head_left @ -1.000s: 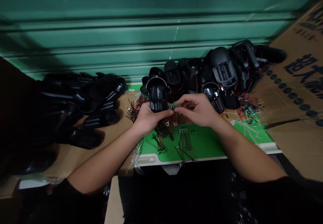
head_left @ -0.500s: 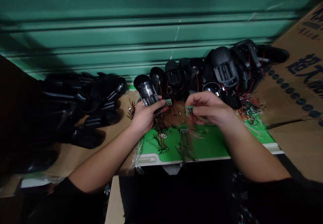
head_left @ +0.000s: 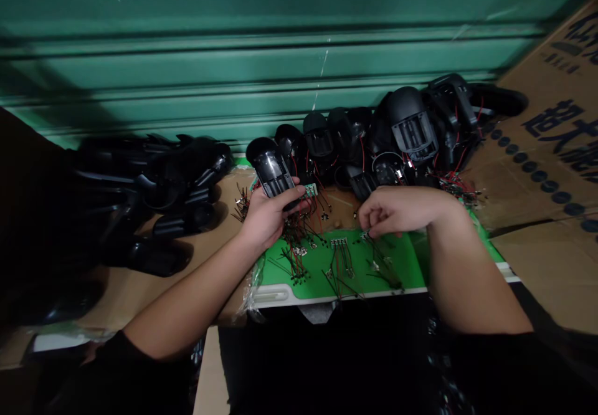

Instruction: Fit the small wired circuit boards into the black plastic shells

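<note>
My left hand [head_left: 267, 214] is closed round a black plastic housing [head_left: 273, 169] with battery slots in its face. Beside that thumb sticks out a small green circuit board [head_left: 311, 189] with thin wires hanging below it. Low over the green board [head_left: 308, 271], my right hand [head_left: 397, 209] is bent down, its fingers pinched on a small wired circuit strip [head_left: 365, 235]. Another strip with red and black wires [head_left: 339, 242] lies just left of it. A tangle of wires [head_left: 296, 231] spreads under my left hand.
Black housings [head_left: 413, 125] with red wires stand in a row against the green ribbed wall [head_left: 224, 60]. More black shells [head_left: 159, 215] are heaped at left on cardboard. A large printed carton [head_left: 555, 153] rises at right, with a wire pile [head_left: 460, 190] near it.
My right hand has come down and slightly right with the circuit strip, from mid-air to the green board, its wires now spread there. My left hand keeps its hold almost unmoved.
</note>
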Available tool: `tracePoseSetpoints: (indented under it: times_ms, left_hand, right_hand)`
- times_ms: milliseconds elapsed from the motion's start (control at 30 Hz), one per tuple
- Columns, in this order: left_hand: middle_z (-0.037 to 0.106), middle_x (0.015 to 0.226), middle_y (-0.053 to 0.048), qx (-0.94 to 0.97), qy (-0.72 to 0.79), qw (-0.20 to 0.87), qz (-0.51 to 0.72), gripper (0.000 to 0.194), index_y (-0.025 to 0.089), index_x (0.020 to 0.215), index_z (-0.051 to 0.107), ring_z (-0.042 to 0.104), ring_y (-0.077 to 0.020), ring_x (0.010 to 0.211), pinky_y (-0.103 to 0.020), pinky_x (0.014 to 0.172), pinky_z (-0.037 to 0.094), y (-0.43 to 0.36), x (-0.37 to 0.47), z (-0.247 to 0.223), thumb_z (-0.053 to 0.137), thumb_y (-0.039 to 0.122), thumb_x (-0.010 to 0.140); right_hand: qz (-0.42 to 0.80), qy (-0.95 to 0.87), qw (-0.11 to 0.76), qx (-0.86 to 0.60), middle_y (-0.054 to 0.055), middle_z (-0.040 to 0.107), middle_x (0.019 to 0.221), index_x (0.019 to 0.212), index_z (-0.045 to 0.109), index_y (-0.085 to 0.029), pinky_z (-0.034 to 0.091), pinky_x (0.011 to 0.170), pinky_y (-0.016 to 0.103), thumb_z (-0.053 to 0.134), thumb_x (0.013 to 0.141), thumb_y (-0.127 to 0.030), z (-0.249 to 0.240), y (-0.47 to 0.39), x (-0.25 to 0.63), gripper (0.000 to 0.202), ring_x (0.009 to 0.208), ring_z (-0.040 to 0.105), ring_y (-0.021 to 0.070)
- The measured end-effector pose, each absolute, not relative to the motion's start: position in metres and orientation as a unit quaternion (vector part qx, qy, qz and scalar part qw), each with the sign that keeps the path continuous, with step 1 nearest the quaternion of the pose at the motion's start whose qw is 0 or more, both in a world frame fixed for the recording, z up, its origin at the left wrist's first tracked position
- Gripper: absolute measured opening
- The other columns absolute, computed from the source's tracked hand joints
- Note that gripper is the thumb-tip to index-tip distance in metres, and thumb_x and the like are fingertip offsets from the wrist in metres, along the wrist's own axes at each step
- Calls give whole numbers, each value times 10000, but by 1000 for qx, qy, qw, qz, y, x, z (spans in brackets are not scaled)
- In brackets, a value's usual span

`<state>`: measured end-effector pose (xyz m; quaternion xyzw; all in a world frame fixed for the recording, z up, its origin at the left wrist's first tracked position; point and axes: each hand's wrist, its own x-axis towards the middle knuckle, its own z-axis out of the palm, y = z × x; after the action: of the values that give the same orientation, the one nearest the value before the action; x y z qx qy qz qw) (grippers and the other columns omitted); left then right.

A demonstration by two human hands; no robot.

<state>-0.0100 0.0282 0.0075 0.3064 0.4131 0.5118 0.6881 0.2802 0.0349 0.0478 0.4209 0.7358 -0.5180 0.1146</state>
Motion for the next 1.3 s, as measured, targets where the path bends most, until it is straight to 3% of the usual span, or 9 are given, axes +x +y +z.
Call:
tracePoseSetpoints:
  times_ms: [133, 233, 333, 433, 767, 1033, 1300]
  left_hand:
    - [742, 948, -17, 312, 411, 688, 511, 372, 153, 963, 765, 727, -149, 825, -354, 815, 661, 27, -8, 7, 961, 190, 649]
    - [741, 930, -12, 324, 411, 686, 507, 371, 148, 936, 763, 711, -135, 774, -346, 788, 661, 24, -5, 6, 971, 197, 632]
    - [757, 883, -16, 350, 412, 681, 494, 388, 147, 951, 772, 722, -143, 738, -334, 770, 651, 22, -3, 3, 979, 220, 630]
    - [777, 877, -27, 387, 418, 666, 481, 425, 148, 992, 782, 736, -150, 727, -311, 749, 631, 21, -4, 2, 983, 240, 629]
    - [811, 912, -61, 509, 480, 529, 480, 332, 158, 913, 804, 743, -177, 784, -328, 771, 633, 18, -4, 3, 965, 278, 648]
    - [809, 875, -65, 538, 475, 505, 479, 283, 152, 861, 792, 750, -181, 770, -317, 758, 643, 14, -4, 8, 948, 283, 664]
    - [801, 827, -60, 578, 485, 437, 490, 225, 151, 806, 798, 730, -180, 732, -306, 717, 626, 9, -2, 9, 924, 288, 680]
  right_hand:
    - [-414, 793, 57, 444, 19, 764, 742, 971, 839, -198, 421, 567, 282, 744, 891, -385, 49, 32, 275, 224, 600, 615, 143]
    - [-368, 810, -67, 453, 6, 697, 660, 955, 835, -195, 373, 564, 293, 714, 927, -420, 51, 25, 259, 257, 570, 535, 128]
    - [-393, 747, -237, 481, 33, 736, 812, 1053, 785, -186, 407, 569, 279, 711, 933, -435, 44, 19, 235, 286, 626, 584, 131]
    - [-416, 715, -298, 477, 12, 671, 735, 949, 745, -177, 400, 543, 262, 686, 939, -403, 33, 17, 215, 234, 593, 559, 122]
    - [-358, 742, -327, 463, -48, 553, 586, 733, 686, -175, 352, 511, 227, 642, 844, -191, 15, 17, 204, 121, 531, 473, 85]
    - [-343, 737, -375, 446, -67, 515, 543, 625, 534, -200, 327, 519, 227, 645, 790, -176, 5, 16, 197, 200, 517, 441, 82]
    - [-278, 747, -384, 465, -68, 509, 542, 605, 539, -195, 312, 521, 232, 657, 764, -150, 9, 10, 189, 204, 515, 432, 79]
